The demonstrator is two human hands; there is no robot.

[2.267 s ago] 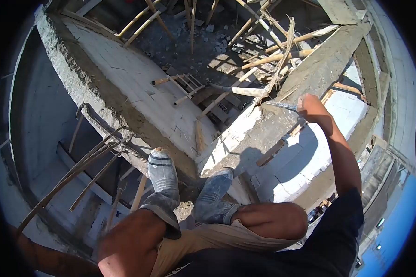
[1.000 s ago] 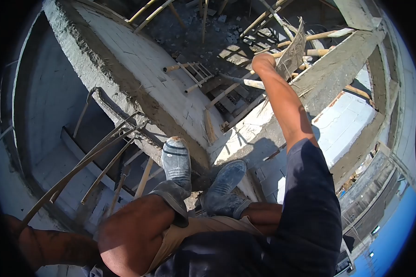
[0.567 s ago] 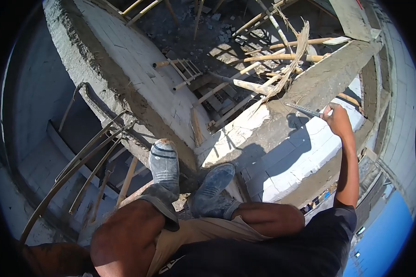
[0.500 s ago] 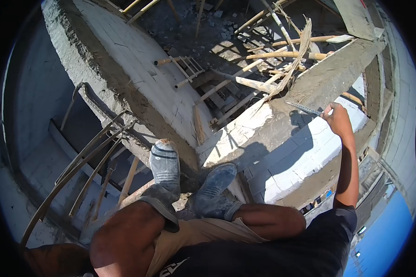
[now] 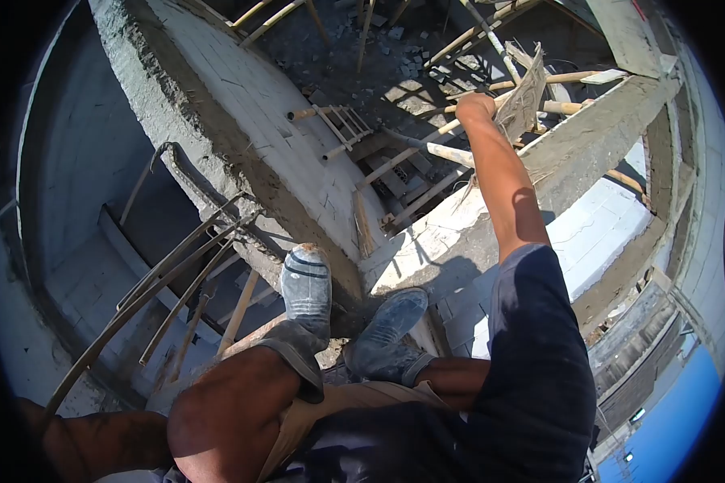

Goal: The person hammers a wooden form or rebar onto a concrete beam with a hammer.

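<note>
The right hand (image 5: 475, 107) was stretched far forward at the end of a straightened arm, with the fingers curled shut into a fist. What lay inside the fist could not be told. The fist was pressed against the lower edge of one splintered board (image 5: 527, 92), which stood tilted upright just beside the near end of a grey concrete beam (image 5: 600, 129).

Past the board an open drop was seen. It was crossed by several wooden poles (image 5: 447, 151) that leaned at different angles, too tangled to be counted. One short ladder (image 5: 340, 133) was propped among them against a white block wall (image 5: 250, 105), and a rubble-strewn floor (image 5: 338, 48) lay far below.

Nearer the body, two dusty shoes (image 5: 306, 282) were planted side by side on a narrow wall top (image 5: 423, 241), at the corner where it met the block wall. The toes were set close to the edge, with empty space on both sides.

To the left, at least three bent steel rods (image 5: 177, 258) were seen curving out over a second deep, shaded opening.
</note>
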